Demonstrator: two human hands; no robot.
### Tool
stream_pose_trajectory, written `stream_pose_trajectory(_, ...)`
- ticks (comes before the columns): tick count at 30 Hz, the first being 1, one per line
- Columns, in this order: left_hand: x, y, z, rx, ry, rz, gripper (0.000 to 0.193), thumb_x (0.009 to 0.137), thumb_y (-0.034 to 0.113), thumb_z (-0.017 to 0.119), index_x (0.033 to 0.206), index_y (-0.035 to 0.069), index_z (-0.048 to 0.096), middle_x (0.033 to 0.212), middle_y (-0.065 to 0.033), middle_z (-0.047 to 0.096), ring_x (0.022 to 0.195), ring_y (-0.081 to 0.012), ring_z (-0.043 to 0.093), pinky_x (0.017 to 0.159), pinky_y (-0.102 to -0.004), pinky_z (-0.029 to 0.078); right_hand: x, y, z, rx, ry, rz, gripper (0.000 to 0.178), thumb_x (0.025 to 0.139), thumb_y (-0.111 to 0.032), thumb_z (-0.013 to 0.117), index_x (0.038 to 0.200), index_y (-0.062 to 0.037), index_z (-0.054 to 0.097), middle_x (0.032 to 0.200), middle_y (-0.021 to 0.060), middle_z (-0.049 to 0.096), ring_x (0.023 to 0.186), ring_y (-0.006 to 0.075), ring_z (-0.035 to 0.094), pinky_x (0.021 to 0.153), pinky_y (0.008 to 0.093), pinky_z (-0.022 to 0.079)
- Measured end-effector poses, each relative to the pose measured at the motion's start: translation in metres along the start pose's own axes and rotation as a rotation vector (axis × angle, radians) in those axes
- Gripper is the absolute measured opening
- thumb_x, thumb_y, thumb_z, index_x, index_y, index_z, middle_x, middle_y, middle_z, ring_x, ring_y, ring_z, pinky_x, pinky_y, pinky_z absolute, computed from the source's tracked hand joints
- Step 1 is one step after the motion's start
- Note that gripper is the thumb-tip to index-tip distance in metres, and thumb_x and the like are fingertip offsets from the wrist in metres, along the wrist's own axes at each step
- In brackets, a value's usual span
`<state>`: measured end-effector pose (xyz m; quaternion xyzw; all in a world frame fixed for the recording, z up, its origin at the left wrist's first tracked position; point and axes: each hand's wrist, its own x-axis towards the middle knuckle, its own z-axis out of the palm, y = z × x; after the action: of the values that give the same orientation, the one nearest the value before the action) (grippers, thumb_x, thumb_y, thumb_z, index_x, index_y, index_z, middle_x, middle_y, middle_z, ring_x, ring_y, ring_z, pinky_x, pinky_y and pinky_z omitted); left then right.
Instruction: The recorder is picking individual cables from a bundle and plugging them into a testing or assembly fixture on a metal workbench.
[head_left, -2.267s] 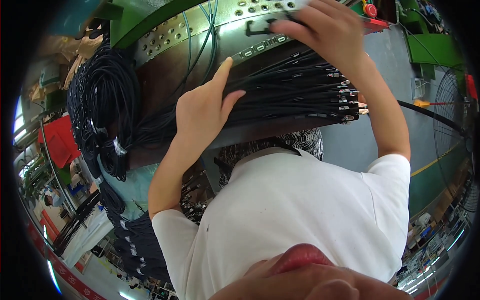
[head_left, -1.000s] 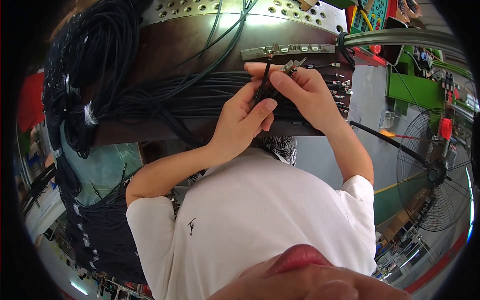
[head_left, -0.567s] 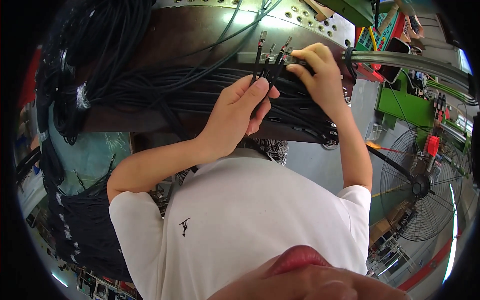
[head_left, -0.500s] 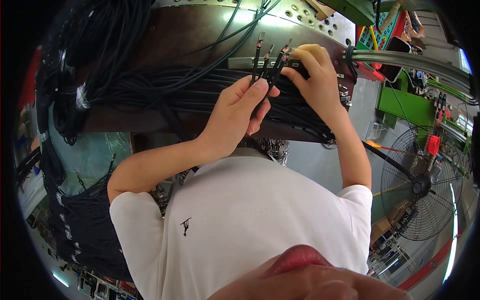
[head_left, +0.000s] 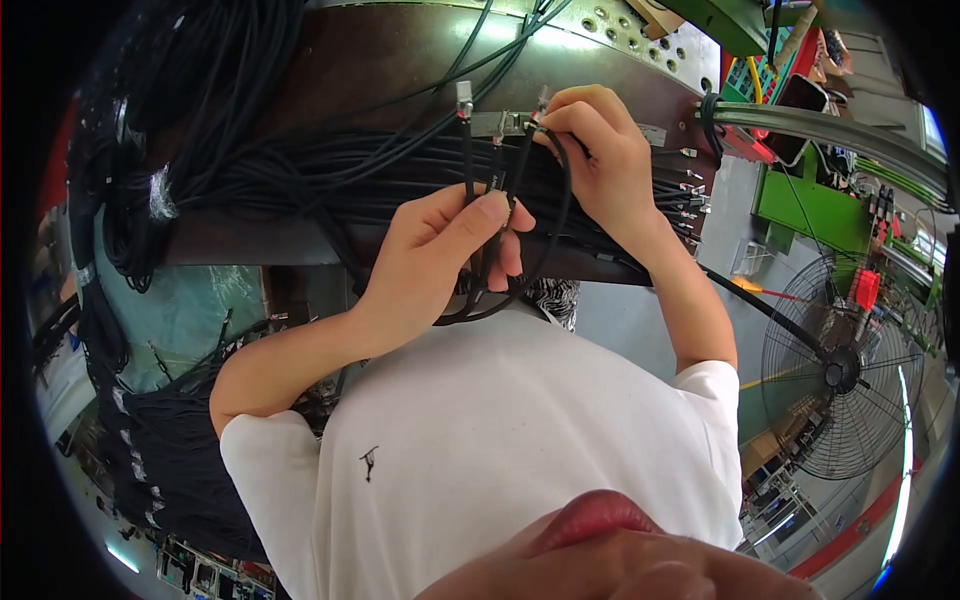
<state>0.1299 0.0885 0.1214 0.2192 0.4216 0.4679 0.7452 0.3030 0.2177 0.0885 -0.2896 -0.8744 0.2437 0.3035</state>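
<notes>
My left hand (head_left: 435, 250) is closed around a few black cables (head_left: 467, 155), which stand up past its thumb. One of them ends in a silver connector (head_left: 464, 97) with a bit of red at its base. Close to another connector (head_left: 542, 98), the fingertips of my right hand (head_left: 605, 150) pinch a black cable. From there a cable loop (head_left: 567, 200) hangs down and passes below my left hand. Behind the connectors lies a flat metal bar (head_left: 487, 124) on the dark bench (head_left: 350, 65).
A thick bundle of black cables (head_left: 300, 170) runs across the bench, with bare metal ends at its right edge. Coiled cables (head_left: 215, 90) pile up at the far left. To the right are a curved metal rail (head_left: 800, 112), a green machine part (head_left: 810, 210) and a large fan (head_left: 842, 370).
My left hand has shifted left and slightly nearer to me. My right hand has come left, and a cable now loops between the hands. The held connectors have spread apart.
</notes>
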Motion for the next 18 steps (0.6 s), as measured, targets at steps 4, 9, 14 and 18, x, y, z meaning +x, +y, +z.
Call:
stream_pose_trajectory(4,0.003,-0.003,0.000,0.014,-0.017,-0.026,0.033,0.102,0.027,0.047,0.101,-0.003,0.062,0.074,-0.0093,0.063,0.062,-0.0120,0.058,0.057,-0.0239,0.048,0.004,-0.004,-0.007,-0.126,0.004,-0.099,0.021,0.073,0.002,0.071,0.089,-0.0069,0.062,0.093,0.0052,0.060,0.087,0.0276,0.059,0.070,0.0370,0.050)
stream_pose_trajectory(9,0.007,0.008,0.005,0.049,-0.078,-0.170,0.033,0.101,0.026,0.047,0.097,-0.002,0.063,0.072,-0.0084,0.063,0.058,-0.0122,0.057,0.055,-0.0241,0.048,0.009,-0.022,-0.030,-0.516,-0.019,-0.386,0.026,0.074,-0.010,0.065,0.100,-0.0108,0.062,0.092,0.0022,0.058,0.085,0.0211,0.059,0.072,0.0334,0.049)
stream_pose_trajectory(14,-0.002,0.011,0.002,0.230,-0.071,0.033,0.028,0.100,0.018,0.050,0.109,-0.005,0.064,0.083,-0.0072,0.063,0.070,-0.0112,0.060,0.066,-0.0222,0.048,-0.001,0.011,-0.034,-0.123,0.107,0.019,0.014,0.075,0.001,0.070,0.087,-0.0064,0.066,0.086,0.0042,0.068,0.084,0.0226,0.066,0.065,0.0317,0.054)
stream_pose_trajectory(18,0.007,0.026,-0.002,0.159,-0.058,0.096,0.036,0.101,0.026,0.047,0.104,-0.005,0.065,0.077,-0.0093,0.063,0.065,-0.0142,0.061,0.060,-0.0245,0.051,-0.008,0.010,-0.015,0.092,-0.027,0.149,0.011,0.077,0.003,0.069,0.083,-0.0034,0.063,0.092,0.0032,0.069,0.087,0.0236,0.061,0.077,0.0324,0.049)
